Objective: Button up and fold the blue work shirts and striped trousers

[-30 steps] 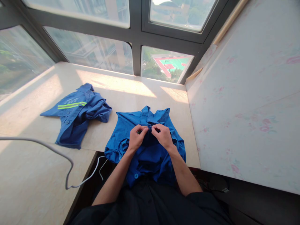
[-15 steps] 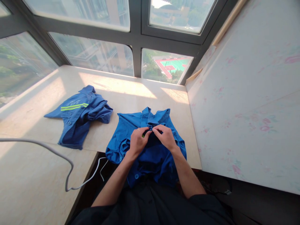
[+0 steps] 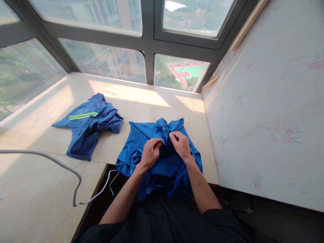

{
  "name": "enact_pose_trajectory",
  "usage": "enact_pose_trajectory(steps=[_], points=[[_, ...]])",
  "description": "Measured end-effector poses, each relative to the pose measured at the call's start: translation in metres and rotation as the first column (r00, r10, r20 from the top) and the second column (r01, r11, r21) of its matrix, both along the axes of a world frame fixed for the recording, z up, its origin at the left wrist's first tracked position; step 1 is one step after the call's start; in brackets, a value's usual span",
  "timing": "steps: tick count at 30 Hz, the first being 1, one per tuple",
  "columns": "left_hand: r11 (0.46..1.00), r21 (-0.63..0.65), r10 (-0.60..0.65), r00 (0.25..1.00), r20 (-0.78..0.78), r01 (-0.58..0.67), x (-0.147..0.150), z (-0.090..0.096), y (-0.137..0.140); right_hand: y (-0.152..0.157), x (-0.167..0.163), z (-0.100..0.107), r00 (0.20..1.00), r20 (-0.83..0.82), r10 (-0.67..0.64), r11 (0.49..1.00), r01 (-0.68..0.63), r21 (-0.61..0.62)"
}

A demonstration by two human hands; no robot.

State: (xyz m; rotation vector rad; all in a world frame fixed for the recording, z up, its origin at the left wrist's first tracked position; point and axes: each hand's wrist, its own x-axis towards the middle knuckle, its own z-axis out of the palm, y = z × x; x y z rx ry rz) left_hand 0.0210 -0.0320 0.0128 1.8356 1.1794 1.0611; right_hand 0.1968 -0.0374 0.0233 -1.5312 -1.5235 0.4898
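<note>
Spread over the surface's [image 3: 149, 108] near edge, partly beyond it: blue shirt [image 3: 165, 165]; pinched in left hand [image 3: 150, 153], cloth beside a button [image 3: 163, 142]; at right hand [image 3: 181, 145], narrow fingertip gap, hold impossible to tell; open room towards the far edge, narrower towards the right; towards the left, second shirt [image 3: 86, 118]; compared with half a second ago, fingertips farther apart.

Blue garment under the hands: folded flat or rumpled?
Rumpled: the blue garment lies in loose creases, bunched beside the left hand, and its lower part reaches past the ledge's front edge.
</note>
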Motion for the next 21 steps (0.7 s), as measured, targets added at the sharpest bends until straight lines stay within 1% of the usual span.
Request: enact_pose_trajectory(steps=[3,4,5,6,7,8,10,11,12,13,14,15,16,17,18,19,20,21], points=[[0.979,-0.124,0.178,0.972,0.155,-0.160,-0.019,0.002,0.008,0.003,0.017,-0.005,0.976,-0.173,-0.134,0.989,0.122,-0.079],[0.961,-0.156,0.258,0.943,0.209,-0.229,-0.030,0.001,0.014,0.003,0.026,-0.007,0.947,-0.256,-0.193,0.979,0.166,-0.122],[0.933,-0.183,0.352,0.897,0.268,-0.311,-0.042,0.000,0.020,0.002,0.035,-0.010,0.905,-0.343,-0.250,0.965,0.205,-0.162],[0.892,-0.210,0.450,0.832,0.324,-0.401,-0.055,-0.002,0.026,0.002,0.045,-0.013,0.852,-0.426,-0.303,0.951,0.239,-0.198],[0.826,-0.232,0.563,0.738,0.372,-0.514,-0.069,-0.004,0.032,0.000,0.056,-0.017,0.793,-0.499,-0.349,0.936,0.272,-0.223],[0.740,-0.251,0.666,0.629,0.401,-0.624,-0.084,-0.007,0.037,-0.001,0.067,-0.021,0.730,-0.565,-0.384,0.923,0.302,-0.237],[0.538,-0.270,0.813,0.408,0.415,-0.798,-0.112,-0.012,0.042,-0.006,0.088,-0.029,0.604,-0.671,-0.430,0.898,0.359,-0.252],[0.464,-0.288,0.851,0.332,0.407,-0.838,-0.124,-0.015,0.043,-0.009,0.097,-0.034,0.545,-0.713,-0.442,0.887,0.386,-0.255],[0.412,-0.311,0.875,0.278,0.396,-0.856,-0.134,-0.017,0.042,-0.012,0.105,-0.038,0.493,-0.743,-0.452,0.875,0.405,-0.264],[0.381,-0.332,0.892,0.249,0.378,-0.863,-0.142,-0.019,0.039,-0.016,0.111,-0.042,0.454,-0.764,-0.458,0.867,0.419,-0.271],[0.368,-0.345,0.903,0.244,0.354,-0.863,-0.147,-0.021,0.036,-0.020,0.115,-0.045,0.430,-0.776,-0.461,0.862,0.427,-0.275],[0.372,-0.351,0.909,0.261,0.326,-0.859,-0.149,-0.022,0.032,-0.024,0.117,-0.048,0.424,-0.780,-0.460,0.862,0.425,-0.277],[0.391,-0.356,0.909,0.294,0.296,-0.849,-0.149,-0.023,0.028,-0.028,0.118,-0.050,0.433,-0.776,-0.458,0.865,0.417,-0.278],[0.429,-0.369,0.899,0.347,0.268,-0.825,-0.146,-0.023,0.024,-0.032,0.117,-0.051,0.452,-0.766,-0.457,0.871,0.404,-0.281],[0.485,-0.394,0.874,0.421,0.242,-0.781,-0.142,-0.023,0.020,-0.036,0.115,-0.051,0.476,-0.751,-0.457,0.876,0.387,-0.288],[0.559,-0.427,0.827,0.517,0.220,-0.711,-0.136,-0.022,0.016,-0.040,0.112,-0.050,0.505,-0.730,-0.461,0.879,0.370,-0.300],[0.639,-0.455,0.752,0.629,0.198,-0.620,-0.129,-0.020,0.012,-0.043,0.109,-0.048,0.541,-0.698,-0.469,0.881,0.349,-0.321],[0.716,-0.466,0.647,0.744,0.164,-0.520,-0.122,-0.018,0.008,-0.047,0.106,-0.045,0.589,-0.653,-0.475,0.880,0.321,-0.351]])
